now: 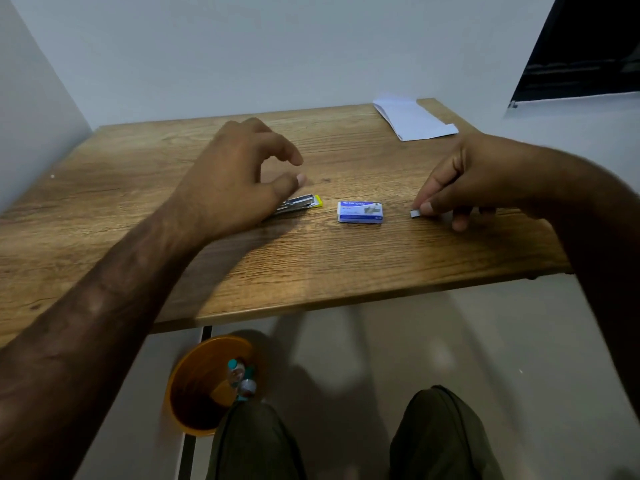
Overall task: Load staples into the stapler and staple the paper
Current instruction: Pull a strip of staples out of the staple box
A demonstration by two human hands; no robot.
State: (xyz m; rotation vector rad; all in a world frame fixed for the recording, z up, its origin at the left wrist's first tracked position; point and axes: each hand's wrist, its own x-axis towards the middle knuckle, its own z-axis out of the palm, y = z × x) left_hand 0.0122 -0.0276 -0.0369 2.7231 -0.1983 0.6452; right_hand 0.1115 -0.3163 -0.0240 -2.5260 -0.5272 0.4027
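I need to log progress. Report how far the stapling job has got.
Done: a strip of staples is out of the staple box, pinched in the right hand. In hand: the left hand hovers open over the stapler on the table. Left: loading the strip and stapling the paper, which lies untouched at the far corner.

In the middle of the wooden table [311,271] lies a blue staple box [360,212]. Left of it, the left hand [235,181] hangs open over the stapler [299,204]. At right, the right hand [474,174] pinches a small strip of staples [415,213]. White paper [412,121] lies at the upper right.
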